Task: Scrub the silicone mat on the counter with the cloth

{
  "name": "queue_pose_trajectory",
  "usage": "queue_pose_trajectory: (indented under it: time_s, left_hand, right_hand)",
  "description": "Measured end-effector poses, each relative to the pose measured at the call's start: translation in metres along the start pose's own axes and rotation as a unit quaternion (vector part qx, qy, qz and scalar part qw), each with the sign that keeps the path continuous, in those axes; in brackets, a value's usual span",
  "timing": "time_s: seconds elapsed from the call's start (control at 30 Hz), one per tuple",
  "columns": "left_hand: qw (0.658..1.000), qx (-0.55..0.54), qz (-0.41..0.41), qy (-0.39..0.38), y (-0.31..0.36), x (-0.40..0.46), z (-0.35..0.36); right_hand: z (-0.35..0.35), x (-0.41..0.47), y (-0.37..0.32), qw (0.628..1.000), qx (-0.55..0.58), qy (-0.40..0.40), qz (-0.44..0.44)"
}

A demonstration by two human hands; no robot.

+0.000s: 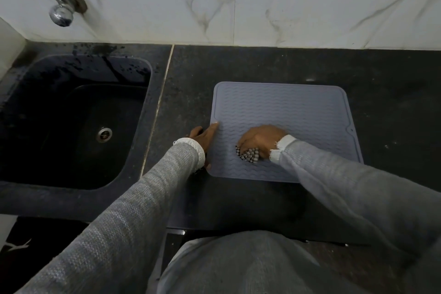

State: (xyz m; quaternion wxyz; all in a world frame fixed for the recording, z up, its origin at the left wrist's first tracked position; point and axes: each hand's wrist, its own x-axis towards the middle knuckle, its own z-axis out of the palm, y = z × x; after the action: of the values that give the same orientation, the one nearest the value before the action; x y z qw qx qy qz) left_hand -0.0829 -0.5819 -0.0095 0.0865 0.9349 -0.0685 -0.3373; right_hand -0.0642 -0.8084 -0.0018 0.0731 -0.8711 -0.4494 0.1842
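A grey-blue silicone mat (pixel 298 110) with wavy ridges lies flat on the black counter (pixel 393 102). My right hand (pixel 261 137) presses a bunched checked cloth (pixel 249 154) onto the near left part of the mat; the hand covers most of the cloth. My left hand (pixel 202 136) rests flat along the mat's left edge, fingers spread, one fingertip on the rim and the thumb at the near left corner. Both arms wear grey knit sleeves.
A dark sink (pixel 78 122) with a metal drain (pixel 104 134) is set into the counter to the left. A chrome tap (pixel 59 11) comes out of the marble-tiled wall (pixel 262 19) above it. The counter's front edge runs just below the mat.
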Motion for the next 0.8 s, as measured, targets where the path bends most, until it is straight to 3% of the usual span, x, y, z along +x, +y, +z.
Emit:
queue_pose_trajectory:
  time_s: [0.17,0.27,0.43,0.57,0.7,0.8]
  left_hand:
    - [0.996,0.081,0.042,0.000,0.002,0.002,0.001]
    - [0.995,0.091,0.041,-0.005,0.001,0.004,0.003]
    - [0.994,0.100,0.027,-0.017,0.006,0.002,0.002]
    - [0.993,0.114,0.010,-0.019,0.011,0.003,0.002]
    - [0.992,0.125,0.011,-0.012,0.010,0.006,0.004]
    - [0.993,0.115,0.013,-0.003,0.009,0.005,0.005]
  right_hand:
    - [-0.006,0.006,-0.010,1.000,-0.011,0.003,-0.005]
    - [0.004,-0.024,0.015,0.998,-0.003,0.054,-0.035]
    - [0.002,-0.048,0.036,0.996,0.043,-0.031,0.074]
    - [-0.005,-0.014,0.010,0.996,0.048,0.056,0.052]
    - [-0.002,0.013,-0.005,0.998,-0.042,0.007,0.042]
    - [0.008,-0.012,0.016,0.999,-0.011,0.038,0.035]
